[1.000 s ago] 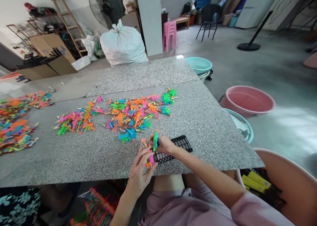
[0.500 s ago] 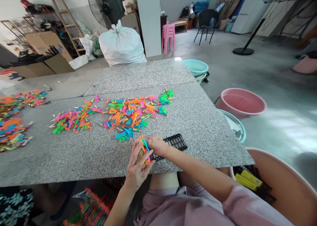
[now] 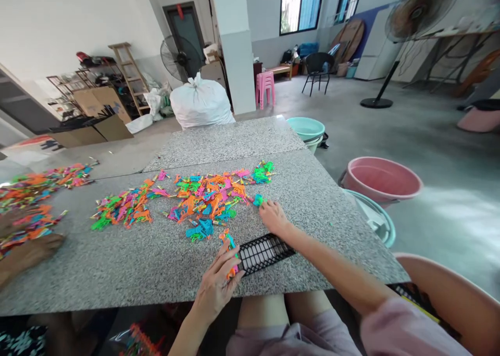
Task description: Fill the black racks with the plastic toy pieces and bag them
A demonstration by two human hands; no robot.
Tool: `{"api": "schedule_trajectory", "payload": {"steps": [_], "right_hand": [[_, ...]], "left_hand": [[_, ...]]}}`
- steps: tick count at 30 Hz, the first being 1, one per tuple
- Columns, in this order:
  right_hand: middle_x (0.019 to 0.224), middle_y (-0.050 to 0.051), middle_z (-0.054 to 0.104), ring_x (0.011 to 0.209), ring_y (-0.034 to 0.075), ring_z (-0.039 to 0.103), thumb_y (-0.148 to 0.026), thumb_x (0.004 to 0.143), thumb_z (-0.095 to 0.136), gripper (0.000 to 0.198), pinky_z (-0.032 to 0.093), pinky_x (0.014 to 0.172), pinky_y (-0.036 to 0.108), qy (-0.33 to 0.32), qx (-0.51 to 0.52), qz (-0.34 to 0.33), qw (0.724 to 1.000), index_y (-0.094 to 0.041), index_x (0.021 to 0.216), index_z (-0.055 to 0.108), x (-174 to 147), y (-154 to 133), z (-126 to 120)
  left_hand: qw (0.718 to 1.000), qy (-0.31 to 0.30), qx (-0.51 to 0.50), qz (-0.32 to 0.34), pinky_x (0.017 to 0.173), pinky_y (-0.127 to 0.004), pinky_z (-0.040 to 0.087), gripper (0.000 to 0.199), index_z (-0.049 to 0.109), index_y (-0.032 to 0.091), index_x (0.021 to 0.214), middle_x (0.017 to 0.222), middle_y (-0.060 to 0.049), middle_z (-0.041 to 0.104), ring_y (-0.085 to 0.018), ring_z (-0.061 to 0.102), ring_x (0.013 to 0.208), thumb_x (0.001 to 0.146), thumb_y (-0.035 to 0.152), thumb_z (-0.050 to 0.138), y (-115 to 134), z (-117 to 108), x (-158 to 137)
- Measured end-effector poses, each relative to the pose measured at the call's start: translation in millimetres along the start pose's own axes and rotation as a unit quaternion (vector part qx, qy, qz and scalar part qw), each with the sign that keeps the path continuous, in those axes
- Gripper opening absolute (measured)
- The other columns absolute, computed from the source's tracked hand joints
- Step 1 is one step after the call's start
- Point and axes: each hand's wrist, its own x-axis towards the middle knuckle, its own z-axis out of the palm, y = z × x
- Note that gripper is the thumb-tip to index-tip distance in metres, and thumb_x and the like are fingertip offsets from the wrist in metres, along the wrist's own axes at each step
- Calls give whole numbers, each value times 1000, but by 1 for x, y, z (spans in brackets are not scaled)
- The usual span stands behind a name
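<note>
My left hand (image 3: pixel 216 279) is closed around a row of small bright plastic toy guns (image 3: pixel 231 269), orange, blue and pink, at the left end of a black lattice tray (image 3: pixel 260 253). The tray lies on the speckled stone table (image 3: pixel 164 270), its slots showing to the right of those pieces. Beyond the tray, my right hand (image 3: pixel 274 216) has its fingers bent down on a blue and green toy gun (image 3: pixel 258 200); the fingertips are partly hidden. Left of it spreads a loose pile of similar toy guns (image 3: pixel 211 194) in mixed colours.
A second small pile (image 3: pixel 123 207) lies to the left. Another person's hand (image 3: pixel 42 246) rests by more pieces (image 3: pixel 47 181) at the far left. On the floor to the right stand a pink tub (image 3: pixel 383 176), a teal basin (image 3: pixel 385 226) and an orange tub (image 3: pixel 461 288).
My right hand has left the tray's end and reached forward and right to the blue and green toy gun. My left hand stays on its pieces. Another person's hand has appeared at left.
</note>
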Motion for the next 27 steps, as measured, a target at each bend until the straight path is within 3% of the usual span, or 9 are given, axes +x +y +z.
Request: {"api": "schedule_trajectory", "payload": {"steps": [4, 9, 11, 16, 20, 22, 23, 25, 27], "right_hand": [[116, 20, 60, 111, 29, 54, -10, 92, 45, 25, 44, 94, 42, 8, -53, -49, 997, -11, 106, 66, -3, -14, -6], [121, 12, 61, 106, 21, 57, -9, 98, 39, 30, 45, 87, 32, -48, -101, -273, 955, -16, 114, 64, 48, 10, -14], [120, 9, 62, 102, 18, 58, -10, 98, 41, 29, 44, 85, 29, -65, -98, -309, 944, -17, 115, 63, 59, 23, -16], [120, 13, 62, 101, 19, 60, -2, 94, 41, 30, 44, 84, 28, -45, -86, -247, 964, -14, 109, 63, 42, 56, -28], [96, 11, 68, 86, 20, 66, -14, 94, 50, 15, 48, 76, 30, -20, 65, -74, 995, -13, 104, 61, -1, 56, -26], [81, 7, 68, 73, 19, 67, -22, 93, 55, 12, 50, 70, 29, -26, 252, 22, 967, -13, 98, 60, -28, 35, -14], [78, 5, 68, 69, 17, 67, -23, 90, 57, 10, 51, 67, 27, -48, 357, 48, 932, -14, 94, 59, -42, 21, -5], [79, 4, 68, 71, 17, 68, -19, 79, 66, 12, 53, 67, 26, -111, 514, 39, 850, -14, 87, 58, -67, -12, 13], [78, 4, 68, 71, 17, 68, -18, 79, 63, 10, 52, 66, 25, -124, 571, 47, 810, -15, 87, 58, -86, -41, 26]], "left_hand": [[1000, -1, 2, -3, 103, -41, 52, 18, 61, 19, 106, 127, -11, 64, -27, 42, 139, 89, 14, 62, 2, -2, 0], [1000, -18, 7, -1, 105, -42, 50, 19, 59, 19, 108, 129, -12, 63, -27, 36, 142, 90, 14, 60, 2, -2, 0], [1000, -20, 5, -5, 106, -42, 49, 21, 58, 19, 110, 130, -12, 62, -27, 34, 144, 90, 14, 60, 0, 0, -1], [1000, -18, -5, -15, 109, -44, 46, 22, 56, 20, 112, 129, -12, 62, -26, 32, 145, 90, 14, 60, 0, 3, -3], [999, -28, -13, -20, 111, -45, 44, 25, 53, 19, 116, 132, -12, 59, -26, 29, 146, 92, 15, 59, 3, 1, -3], [999, -33, -15, -16, 111, -46, 43, 26, 52, 19, 118, 134, -13, 57, -26, 28, 146, 92, 15, 58, 5, -1, -2], [999, -36, -16, -15, 112, -47, 42, 27, 52, 19, 118, 135, -13, 56, -26, 27, 147, 92, 15, 58, 6, -2, -2], [999, -47, -16, -17, 113, -48, 40, 30, 50, 19, 121, 138, -13, 54, -27, 24, 148, 92, 15, 57, 8, -4, -2], [998, -59, -14, -22, 114, -49, 39, 36, 48, 19, 126, 140, -14, 52, -28, 22, 148, 92, 16, 57, 9, -5, -3]]}}
